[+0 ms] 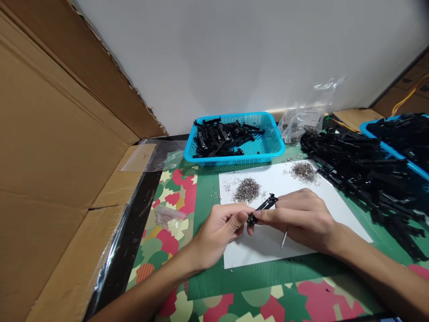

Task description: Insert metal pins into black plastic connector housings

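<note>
Pinching one black part [267, 204], left hand [221, 230] and right hand [306, 219] grasp it, a rod [284, 239] jutting below the right.

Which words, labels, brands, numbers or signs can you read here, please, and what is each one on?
No text is readable.
Clear flat plastic bag: a small dark mark on or under it, too blurred to read.
Black plastic parts in the blue basket: pale marks, too small to read.
Held black part: no legible lettering.

The head-worn camera looks forward and down from close by, left hand [214, 237] at six o'clock, pale wall [214, 53] at twelve.
</note>
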A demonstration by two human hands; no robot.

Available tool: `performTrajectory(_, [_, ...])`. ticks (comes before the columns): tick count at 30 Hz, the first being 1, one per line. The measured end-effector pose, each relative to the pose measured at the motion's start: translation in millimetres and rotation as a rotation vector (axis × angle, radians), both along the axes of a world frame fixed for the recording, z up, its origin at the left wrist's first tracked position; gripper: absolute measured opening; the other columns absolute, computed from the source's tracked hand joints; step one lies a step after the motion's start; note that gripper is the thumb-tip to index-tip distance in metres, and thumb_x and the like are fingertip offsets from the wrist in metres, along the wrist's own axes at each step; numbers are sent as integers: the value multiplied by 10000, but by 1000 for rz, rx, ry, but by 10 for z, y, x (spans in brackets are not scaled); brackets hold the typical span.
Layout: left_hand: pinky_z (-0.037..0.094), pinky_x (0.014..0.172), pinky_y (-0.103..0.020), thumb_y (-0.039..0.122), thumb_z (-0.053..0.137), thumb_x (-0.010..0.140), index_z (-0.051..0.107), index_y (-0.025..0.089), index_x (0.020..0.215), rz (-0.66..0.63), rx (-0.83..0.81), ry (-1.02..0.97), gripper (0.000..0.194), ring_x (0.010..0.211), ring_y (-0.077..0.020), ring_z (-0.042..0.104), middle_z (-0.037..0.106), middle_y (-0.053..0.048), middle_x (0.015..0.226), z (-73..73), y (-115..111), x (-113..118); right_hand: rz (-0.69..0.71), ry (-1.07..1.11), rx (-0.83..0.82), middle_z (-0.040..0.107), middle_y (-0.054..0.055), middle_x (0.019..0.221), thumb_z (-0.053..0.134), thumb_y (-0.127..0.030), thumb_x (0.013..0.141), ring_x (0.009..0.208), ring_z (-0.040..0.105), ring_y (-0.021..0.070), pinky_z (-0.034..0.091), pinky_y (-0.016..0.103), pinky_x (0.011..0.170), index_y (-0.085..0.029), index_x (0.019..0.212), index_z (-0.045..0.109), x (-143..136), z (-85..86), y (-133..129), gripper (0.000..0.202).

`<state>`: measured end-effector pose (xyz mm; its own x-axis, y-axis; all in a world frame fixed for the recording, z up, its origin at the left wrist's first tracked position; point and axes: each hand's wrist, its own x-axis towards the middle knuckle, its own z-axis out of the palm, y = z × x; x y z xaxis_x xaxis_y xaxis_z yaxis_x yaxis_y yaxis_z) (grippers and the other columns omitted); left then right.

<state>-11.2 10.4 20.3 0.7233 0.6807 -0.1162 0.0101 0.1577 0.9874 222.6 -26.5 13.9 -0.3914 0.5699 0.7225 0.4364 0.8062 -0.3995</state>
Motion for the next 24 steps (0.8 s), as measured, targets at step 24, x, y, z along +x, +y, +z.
performTrajectory(24, [470, 600, -269, 201, 857, 927, 841, 191, 1055, 258, 680, 287, 129, 648, -123, 552, 819, -42, 1042, -104, -65, 60, -48, 734, -1003, 538, -5, 996, 730, -354, 959, 727, 504, 113, 484, 243, 654, -256, 1128, 662, 139, -18, 157, 207])
